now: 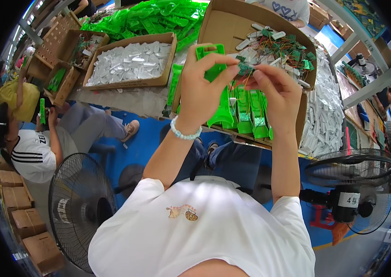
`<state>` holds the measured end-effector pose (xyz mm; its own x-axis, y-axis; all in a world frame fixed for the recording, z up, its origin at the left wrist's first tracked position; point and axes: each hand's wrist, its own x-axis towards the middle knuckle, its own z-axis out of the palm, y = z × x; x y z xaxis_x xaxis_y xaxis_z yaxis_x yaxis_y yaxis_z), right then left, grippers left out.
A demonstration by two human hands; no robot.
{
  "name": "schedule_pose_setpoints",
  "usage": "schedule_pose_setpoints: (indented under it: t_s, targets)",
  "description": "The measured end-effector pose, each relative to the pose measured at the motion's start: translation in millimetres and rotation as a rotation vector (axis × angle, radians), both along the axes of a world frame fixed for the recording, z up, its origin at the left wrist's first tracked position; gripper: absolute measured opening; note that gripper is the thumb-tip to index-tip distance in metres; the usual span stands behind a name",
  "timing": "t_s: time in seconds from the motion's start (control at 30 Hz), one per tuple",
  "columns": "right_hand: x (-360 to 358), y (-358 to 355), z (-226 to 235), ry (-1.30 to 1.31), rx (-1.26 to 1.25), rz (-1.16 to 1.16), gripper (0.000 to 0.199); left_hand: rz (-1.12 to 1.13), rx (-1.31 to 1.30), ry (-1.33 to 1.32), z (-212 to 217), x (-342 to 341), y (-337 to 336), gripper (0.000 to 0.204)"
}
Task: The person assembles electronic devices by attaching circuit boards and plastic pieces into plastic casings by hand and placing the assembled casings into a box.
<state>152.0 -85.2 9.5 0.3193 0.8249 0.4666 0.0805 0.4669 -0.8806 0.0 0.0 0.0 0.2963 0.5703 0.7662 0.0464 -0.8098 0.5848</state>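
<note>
While above brown cardboard box (251, 27) (open): hands (232, 87) pinching green circuit board (245, 69).

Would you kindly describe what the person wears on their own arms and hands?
Both forearms are bare, with no gloves on either hand. The left hand has a bracelet of pale, whitish-green beads around its wrist. The right hand shows no bracelet, watch or ring that I can make out. Short white sleeves of a T-shirt cover only the upper arms.
</note>
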Motion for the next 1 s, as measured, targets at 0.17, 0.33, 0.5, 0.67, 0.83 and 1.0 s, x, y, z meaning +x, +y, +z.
schedule_pose_setpoints:
  t_s: [0.17, 0.33, 0.5, 0.67, 0.83, 1.0]
  targets:
    - [14.5, -13.8, 3.6, -0.015, -0.104, -0.05, 0.014, -0.463, -0.765, -0.427, 19.6, -3.3, -0.6, 0.03]
    - [-12.3, -26.1, -10.4, -0.081, -0.202, 0.202, 0.009, -0.429, -0.657, -0.417, 17.7, 4.9, 5.8, 0.037]
    - [-22.9, -20.6, -19.2, 0.005, -0.251, 0.209, 0.01, -0.472, -0.7, -0.607, 32.6, 11.5, -14.3, 0.083]
    - [-24.5, -20.0, -16.8, 0.033, -0.01, 0.081, 0.011, -0.741, -0.549, -0.587, 2.4, 12.2, -9.9, 0.048]
    - [-22.2, -22.8, -22.5, -0.07, 0.046, 0.064, 0.012, -0.81, -0.558, -0.566, -2.8, 2.3, -14.7, 0.062]
    - [-25.6, -31.0, -13.6, -0.127, 0.101, 0.033, 0.011, -0.675, -0.393, -0.54, -5.9, 0.9, -16.8, 0.06]
